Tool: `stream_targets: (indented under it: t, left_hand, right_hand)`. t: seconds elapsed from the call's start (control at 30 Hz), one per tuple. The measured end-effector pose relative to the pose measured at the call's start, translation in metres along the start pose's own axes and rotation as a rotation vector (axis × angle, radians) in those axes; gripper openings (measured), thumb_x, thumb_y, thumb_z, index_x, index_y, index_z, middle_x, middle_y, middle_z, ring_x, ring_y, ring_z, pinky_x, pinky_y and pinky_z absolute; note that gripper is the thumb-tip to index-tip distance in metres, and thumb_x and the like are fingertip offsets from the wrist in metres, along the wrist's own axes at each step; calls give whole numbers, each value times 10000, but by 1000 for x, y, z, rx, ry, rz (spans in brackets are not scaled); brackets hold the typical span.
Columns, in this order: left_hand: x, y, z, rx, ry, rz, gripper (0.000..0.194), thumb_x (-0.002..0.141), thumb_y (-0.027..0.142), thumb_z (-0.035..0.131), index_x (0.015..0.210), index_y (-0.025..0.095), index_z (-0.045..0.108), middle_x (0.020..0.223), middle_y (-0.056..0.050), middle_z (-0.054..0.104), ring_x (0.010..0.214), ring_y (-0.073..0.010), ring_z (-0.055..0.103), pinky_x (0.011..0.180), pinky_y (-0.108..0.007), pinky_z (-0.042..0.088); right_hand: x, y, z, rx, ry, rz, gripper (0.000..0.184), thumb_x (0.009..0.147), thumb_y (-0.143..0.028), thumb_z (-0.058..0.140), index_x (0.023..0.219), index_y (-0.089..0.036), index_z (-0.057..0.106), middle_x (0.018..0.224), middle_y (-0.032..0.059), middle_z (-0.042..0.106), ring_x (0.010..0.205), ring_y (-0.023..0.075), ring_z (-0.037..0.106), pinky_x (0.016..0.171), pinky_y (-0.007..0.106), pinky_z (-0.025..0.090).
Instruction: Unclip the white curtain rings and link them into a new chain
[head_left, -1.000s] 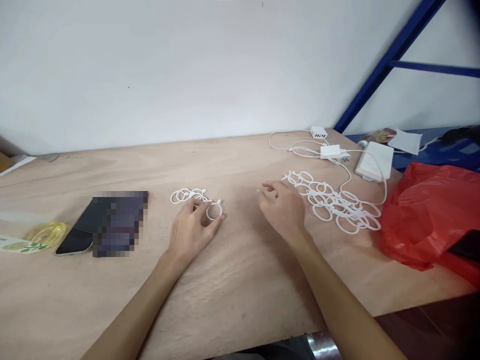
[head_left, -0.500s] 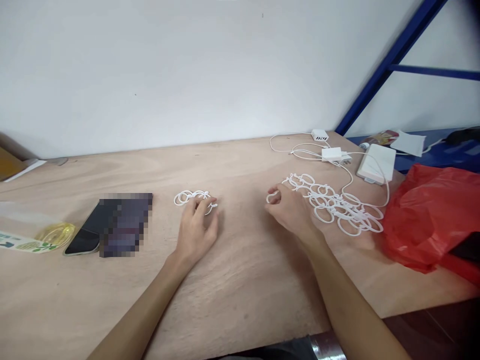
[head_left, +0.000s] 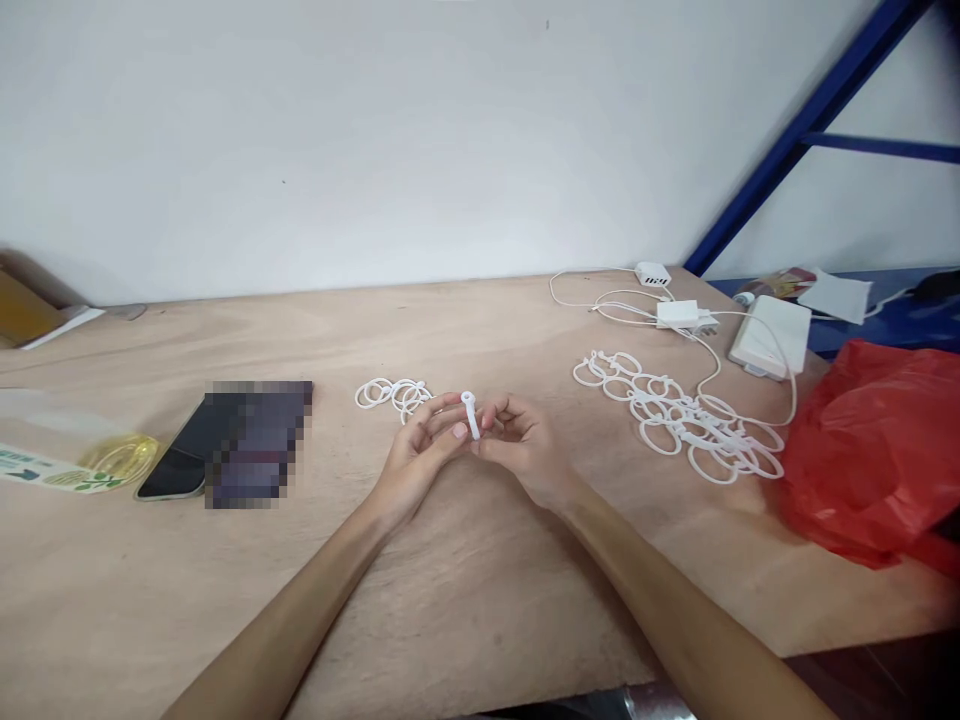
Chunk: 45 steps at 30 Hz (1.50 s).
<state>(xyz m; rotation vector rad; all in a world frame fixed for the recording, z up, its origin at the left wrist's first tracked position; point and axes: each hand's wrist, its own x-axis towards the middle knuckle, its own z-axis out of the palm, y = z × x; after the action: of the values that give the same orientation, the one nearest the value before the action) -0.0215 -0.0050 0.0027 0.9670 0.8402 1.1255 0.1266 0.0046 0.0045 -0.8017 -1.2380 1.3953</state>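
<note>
Between my left hand [head_left: 421, 448] and right hand [head_left: 529, 450], both pinched on it, the white plastic ring [head_left: 472, 416] stands edge-on, long axis near upright, eyelet [head_left: 468, 398] on top, neither hand clearly nearer.

Wht ring [head_left: 471, 414] held edge-on btwn L rings [head_left: 388, 390] & R rings [head_left: 681, 420].

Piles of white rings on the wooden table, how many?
2: a small pile of thin white rings beyond the left hand, partly hidden by it; a larger pile right of the right hand. Others may be hidden behind the hands.
</note>
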Motion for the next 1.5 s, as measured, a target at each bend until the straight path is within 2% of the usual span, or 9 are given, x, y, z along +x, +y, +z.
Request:
stream_targets:
  t: [0.2,0.37,0.5,0.7,0.9,1.03,1.2,1.3,1.5]
  left_hand:
    - [1,-2,0,29,-36,-72,404,770,354,712,1109,149,636,1085,-101,694,1036,-240,631,902,-334,472]
    - [0,0,0,339,62,95,338,772,297,645,1066,136,685,1080,-82,707,1042,-251,625,944,-348,455]
    - [-3,-7,-1,505,-1,181,408,811,208,546,1211,169,618,1125,-53,687,1020,-213,623,953,-340,462]
    - [-3,-21,-7,492,-29,260,491,803,148,548,1292,185,542,1194,-69,645,1088,-203,606,966,-331,478]
    - [-4,-12,-4,408,-105,186,459,817,195,610,1272,160,561,1255,-107,621,1126,-229,603,1006,-362,465]
    - [-5,-2,-3,414,-168,93,485,822,299,644,1278,148,572,1086,-91,700,1005,-245,651,916,-370,513]
    - [-6,-1,-7,602,-127,118,481,830,360,631,1267,162,597,824,-32,717,899,-244,649,822,-343,519]
    - [-7,-1,-8,646,-124,136,471,842,378,610,1260,161,605,772,-25,708,850,-234,640,792,-332,514]
    - [-8,3,-7,621,-146,115,450,842,378,605,1251,189,613,884,-40,716,766,-212,635,747,-330,520]
  right_hand:
    - [-1,2,5,-72,-52,-34,195,640,-126,677,613,-202,499,718,-24,571,707,131,527,684,273,424]
    - [0,0,3,-80,-39,-5,160,632,-153,720,652,-199,568,744,-18,614,725,135,551,713,283,435]
    - [3,0,-1,-42,68,77,139,687,-269,730,794,-209,665,745,-15,648,688,138,594,691,292,471]
    - [5,1,-4,-232,58,-28,176,758,-357,703,859,-221,749,825,36,701,779,181,627,724,328,487]
    - [3,-1,-7,-371,20,-104,150,813,-345,652,827,-213,723,845,47,696,822,192,622,762,344,487]
    - [0,-1,-5,-463,27,-119,148,843,-318,600,831,-200,689,787,28,669,763,171,604,720,316,477]
    - [-2,0,-3,-531,17,-99,202,878,-333,532,828,-179,653,754,34,652,733,169,590,687,303,467]
    - [-2,-1,-2,-471,26,-70,200,863,-347,551,808,-178,643,722,24,646,699,160,581,665,294,464]
    - [0,-4,0,-281,17,19,212,824,-381,604,745,-189,648,671,4,629,634,149,570,620,290,459]
